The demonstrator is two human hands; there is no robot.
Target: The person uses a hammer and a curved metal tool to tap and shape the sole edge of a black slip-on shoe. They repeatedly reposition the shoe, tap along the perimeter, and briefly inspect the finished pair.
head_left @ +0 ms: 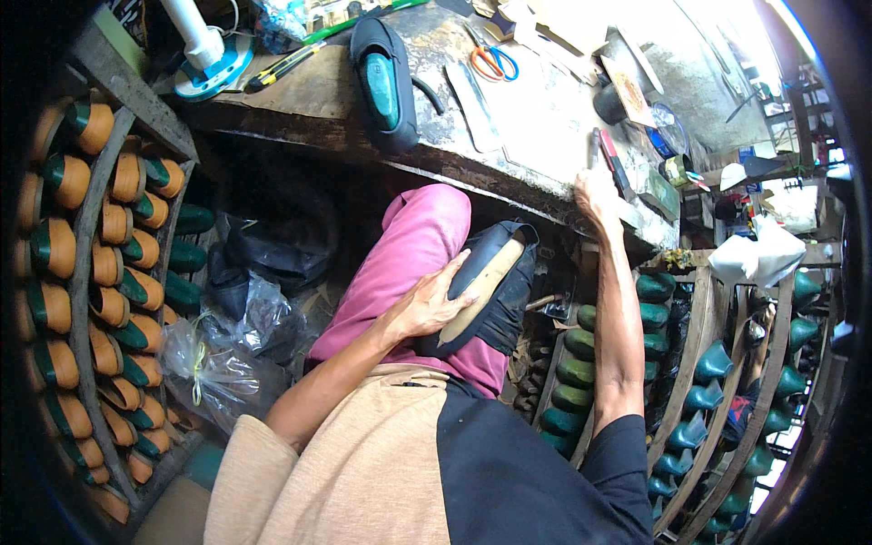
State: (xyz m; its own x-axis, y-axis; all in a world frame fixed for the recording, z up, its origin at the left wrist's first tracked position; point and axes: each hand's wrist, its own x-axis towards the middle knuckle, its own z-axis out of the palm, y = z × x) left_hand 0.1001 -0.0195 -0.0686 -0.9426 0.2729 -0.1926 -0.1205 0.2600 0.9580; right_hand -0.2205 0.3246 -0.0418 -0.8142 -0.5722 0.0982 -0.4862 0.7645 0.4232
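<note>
Seated worker at a cluttered workbench (540, 123), seen from close by. The left hand (427, 307) lies across a black shoe with a long tan sole (490, 286), which rests sole-up and aslant on the lap, beside the raised leg in pink trousers (391, 263). Fingers are spread along the shoe's side, thumb toward the sole: a partly open, clasping hold. The right hand (597, 202) reaches to the bench's right part, fingers drawn in at the near end of a slim dark tool (595, 148); how firmly they close on it, I cannot tell.

Hazards, as judged: the shoe, steadied by one hand alone, could slide off the lap if the knee shifts. A red-handled tool (609, 154) lies just beside the right hand; a careless sweep could knock it or catch the fingers. A second black shoe with a green form inside (381, 86) stands at the bench's front edge, where a bump might tip it off.

Edges and room: the bench edge lies between lap and tools, so a hand must pass over it. Pale bench top offers some room between the right hand and the orange-and-blue-handled scissors (496, 62). A wooden rack of tan-and-green shoes (80, 272) bounds the left.
</note>
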